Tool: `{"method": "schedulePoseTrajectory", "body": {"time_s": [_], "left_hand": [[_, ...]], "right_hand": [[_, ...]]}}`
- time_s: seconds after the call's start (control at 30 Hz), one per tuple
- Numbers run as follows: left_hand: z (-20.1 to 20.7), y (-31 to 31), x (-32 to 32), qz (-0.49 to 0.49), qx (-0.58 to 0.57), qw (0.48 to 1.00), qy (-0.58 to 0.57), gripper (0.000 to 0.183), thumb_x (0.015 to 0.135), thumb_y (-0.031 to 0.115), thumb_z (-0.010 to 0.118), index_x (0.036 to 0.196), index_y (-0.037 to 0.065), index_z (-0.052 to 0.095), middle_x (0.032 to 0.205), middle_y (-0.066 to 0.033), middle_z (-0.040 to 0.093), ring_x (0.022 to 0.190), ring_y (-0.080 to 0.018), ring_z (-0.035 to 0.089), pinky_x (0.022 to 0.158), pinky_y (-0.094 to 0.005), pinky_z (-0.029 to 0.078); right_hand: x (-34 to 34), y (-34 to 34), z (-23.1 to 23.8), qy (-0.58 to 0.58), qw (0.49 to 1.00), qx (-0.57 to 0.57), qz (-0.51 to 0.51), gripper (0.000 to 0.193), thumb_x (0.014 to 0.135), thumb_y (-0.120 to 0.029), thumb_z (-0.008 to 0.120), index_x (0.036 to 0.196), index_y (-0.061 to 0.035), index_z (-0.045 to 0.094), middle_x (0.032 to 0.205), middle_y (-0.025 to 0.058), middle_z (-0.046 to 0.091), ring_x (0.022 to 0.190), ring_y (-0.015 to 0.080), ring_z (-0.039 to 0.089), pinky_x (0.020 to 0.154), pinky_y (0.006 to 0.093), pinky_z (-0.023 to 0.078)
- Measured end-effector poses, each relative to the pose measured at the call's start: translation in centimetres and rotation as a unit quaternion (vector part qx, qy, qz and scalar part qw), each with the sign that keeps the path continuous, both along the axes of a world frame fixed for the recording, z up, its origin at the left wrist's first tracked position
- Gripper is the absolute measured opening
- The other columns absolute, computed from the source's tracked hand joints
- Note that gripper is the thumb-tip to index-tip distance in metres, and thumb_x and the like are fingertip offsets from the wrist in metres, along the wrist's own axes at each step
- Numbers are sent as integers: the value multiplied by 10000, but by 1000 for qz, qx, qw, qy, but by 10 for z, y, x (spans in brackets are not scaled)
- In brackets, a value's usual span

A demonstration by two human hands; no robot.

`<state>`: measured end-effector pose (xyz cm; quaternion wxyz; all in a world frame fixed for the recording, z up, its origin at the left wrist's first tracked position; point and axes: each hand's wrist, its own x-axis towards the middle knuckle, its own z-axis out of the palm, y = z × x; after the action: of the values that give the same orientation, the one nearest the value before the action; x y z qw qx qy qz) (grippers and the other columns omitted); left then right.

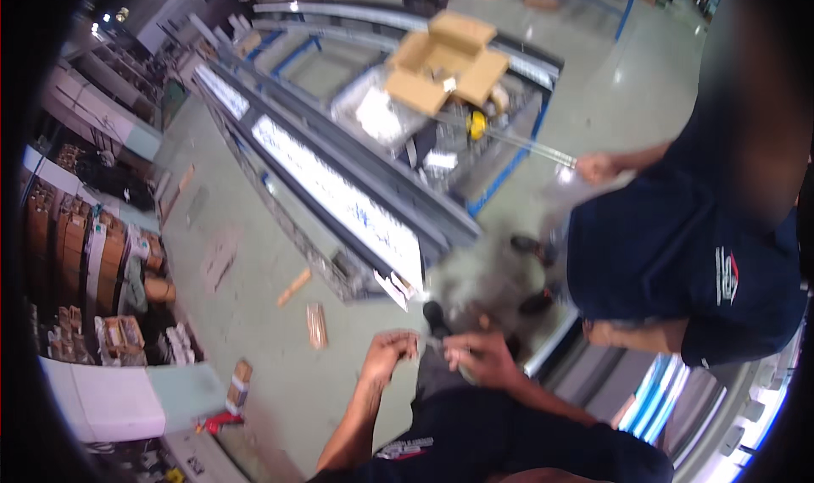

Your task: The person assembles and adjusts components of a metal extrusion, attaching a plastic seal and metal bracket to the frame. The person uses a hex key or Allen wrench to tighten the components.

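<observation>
In the lower middle, my left hand (390,354) is raised in front of my body with its fingers curled together. My right hand (480,353) faces it across a narrow gap, fingers bent inward as in a pinch. Anything in either hand is too small or blurred to name. Just beyond them lies the near end of long dark metal profiles (373,173), one with a white printed film (339,195) along its face. Neither hand touches the profiles.
An open cardboard box (449,59) and a yellow tool (476,125) sit on a blue-framed table (509,173). To the right, a co-worker (670,237) holds thin long strips (543,150). Shelves with boxes (93,254) line the left; wood pieces (316,325) lie on the floor.
</observation>
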<state>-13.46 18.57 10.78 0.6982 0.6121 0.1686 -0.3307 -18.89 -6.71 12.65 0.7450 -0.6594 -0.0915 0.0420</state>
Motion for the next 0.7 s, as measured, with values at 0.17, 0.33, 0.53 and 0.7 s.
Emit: {"method": "schedulePoseTrajectory", "body": {"time_s": [0.17, 0.33, 0.53, 0.7], "left_hand": [[26, -37, -36, 23, 48, 998, 33, 177, 964, 44, 608, 1049, -43, 738, 764, -44, 697, 661, -107, 617, 646, -248, 459], [-1, -66, -15, -120, 92, 985, -79, 188, 996, 74, 610, 1063, -59, 725, 730, -45, 684, 646, -96, 588, 605, -252, 419], [-51, -136, 48, -117, 362, 712, -590, 291, 917, 101, 720, 1182, -16, 696, 1137, -178, 691, 1069, -310, 653, 926, -384, 501], [-94, -148, 118, -142, 488, 470, -722, 419, 855, 123, 672, 1266, 42, 669, 1378, -116, 643, 1373, -355, 520, 1205, -637, 218]], "right_hand": [[-20, -32, 13, 36, 998, 50, -2, 241, 1004, 5, 624, 1230, 50, 691, 975, 128, 754, 828, 173, 745, 703, 277, 585], [-25, -59, -37, 86, 993, 73, -23, 233, 1042, 40, 509, 1202, 101, 667, 1015, 180, 744, 930, 232, 745, 778, 321, 619], [7, -95, -139, -8, 958, 46, -282, 217, 1077, -53, 518, 1116, 91, 675, 898, 160, 758, 821, 194, 742, 763, 295, 579], [69, -112, -236, -194, 916, 33, -351, 172, 1045, -1, 552, 1115, 87, 682, 921, 162, 767, 834, 196, 759, 786, 289, 586]]}}
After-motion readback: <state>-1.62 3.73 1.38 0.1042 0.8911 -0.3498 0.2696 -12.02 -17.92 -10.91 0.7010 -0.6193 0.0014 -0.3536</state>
